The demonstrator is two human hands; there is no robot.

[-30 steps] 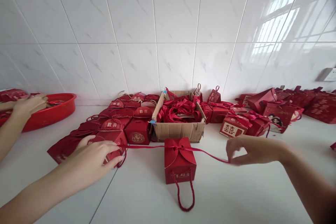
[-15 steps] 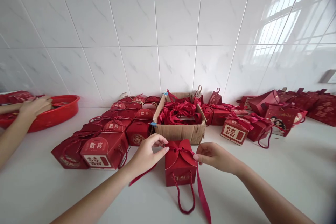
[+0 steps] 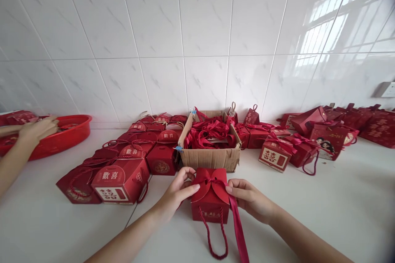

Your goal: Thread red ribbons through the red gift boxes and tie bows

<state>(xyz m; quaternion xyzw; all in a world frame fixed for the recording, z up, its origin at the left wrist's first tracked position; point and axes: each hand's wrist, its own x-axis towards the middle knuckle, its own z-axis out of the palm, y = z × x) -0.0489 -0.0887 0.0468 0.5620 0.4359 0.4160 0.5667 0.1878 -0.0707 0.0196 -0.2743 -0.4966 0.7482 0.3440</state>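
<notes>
A small red gift box (image 3: 210,209) stands upright in front of me, with a rope handle hanging down its front. A dark red ribbon (image 3: 239,234) crosses its top in a knot, and one long tail hangs down the right side. My left hand (image 3: 184,187) is closed at the box's upper left, pinching the ribbon there between thumb and curled fingers. On the right, my right hand (image 3: 247,195) pinches the ribbon beside the box's top corner. Just behind the box sits an open cardboard box (image 3: 210,159) full of loose red ribbons (image 3: 212,131).
Rows of red boxes (image 3: 123,176) stand at left; more red boxes (image 3: 274,156) and bags are at right. At far left, another person's hands (image 3: 38,129) reach into a red basin (image 3: 74,131). A tiled wall (image 3: 160,16) rises behind.
Both my hands have moved slightly down, and my right fingers now grip the ribbon more firmly. The view has shifted a little. The other person's hands have moved slightly.
</notes>
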